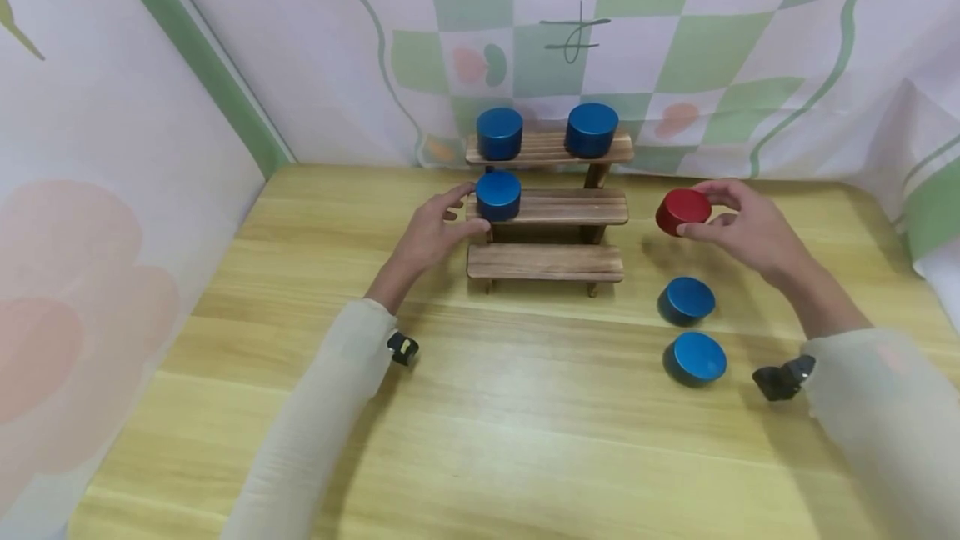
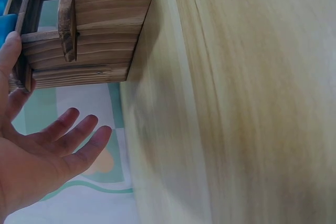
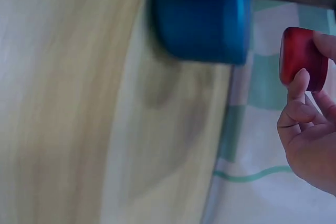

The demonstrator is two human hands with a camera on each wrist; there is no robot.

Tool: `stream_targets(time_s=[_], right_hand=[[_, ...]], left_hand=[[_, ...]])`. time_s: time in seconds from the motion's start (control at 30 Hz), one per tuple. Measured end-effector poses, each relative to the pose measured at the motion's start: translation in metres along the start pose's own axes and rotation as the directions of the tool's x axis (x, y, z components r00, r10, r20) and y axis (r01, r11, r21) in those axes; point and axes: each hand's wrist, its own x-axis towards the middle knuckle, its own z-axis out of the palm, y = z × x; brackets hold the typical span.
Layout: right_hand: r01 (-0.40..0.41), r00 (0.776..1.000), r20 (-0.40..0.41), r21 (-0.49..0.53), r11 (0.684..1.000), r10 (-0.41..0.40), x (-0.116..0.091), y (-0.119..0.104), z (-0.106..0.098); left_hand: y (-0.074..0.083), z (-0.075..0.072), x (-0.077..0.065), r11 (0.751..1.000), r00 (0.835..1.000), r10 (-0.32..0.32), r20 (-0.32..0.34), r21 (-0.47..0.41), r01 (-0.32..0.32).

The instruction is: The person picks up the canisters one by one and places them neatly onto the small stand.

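Note:
My right hand (image 1: 750,227) pinches a red round tin (image 1: 684,211) between thumb and fingers, above the table right of a three-step wooden rack (image 1: 545,262). In the right wrist view the red tin (image 3: 299,59) is seen side-on in the fingertips. At the rack's left end is my left hand (image 1: 431,232), its thumb and index finger spread around the end of the middle step beside a blue tin (image 1: 498,196). The left wrist view shows the other fingers (image 2: 79,142) apart and holding nothing; whether the thumb touches the tin or only the board, I cannot tell.
Two more blue tins, a left one (image 1: 499,133) and a right one (image 1: 592,130), stand on the top step. On the table (image 1: 480,440), below the right hand, are a blue tin (image 1: 686,301) and a nearer blue tin (image 1: 695,358). A checked cloth (image 1: 555,57) hangs behind.

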Motion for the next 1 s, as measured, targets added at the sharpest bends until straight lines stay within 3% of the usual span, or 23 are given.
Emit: stream_targets(time_s=[0.4, 0.6, 1.0], right_hand=[[0.116, 0.990, -0.094, 0.126, 0.985, -0.104, -0.008, -0.051, 0.009], [0.152, 0.986, -0.093, 0.113, 0.982, -0.142, -0.007, -0.075, 0.021], [0.190, 0.981, -0.040, 0.057, 0.980, -0.188, 0.004, -0.100, 0.042]], left_hand=[[0.000, 0.000, -0.001, 1.000, 1.000, -0.006, 0.004, -0.020, 0.006], [-0.001, 0.000, 0.000, 1.000, 1.000, 0.005, 0.003, -0.016, -0.005], [-0.001, 0.001, 0.000, 1.000, 1.000, 0.021, -0.001, -0.001, -0.021]])
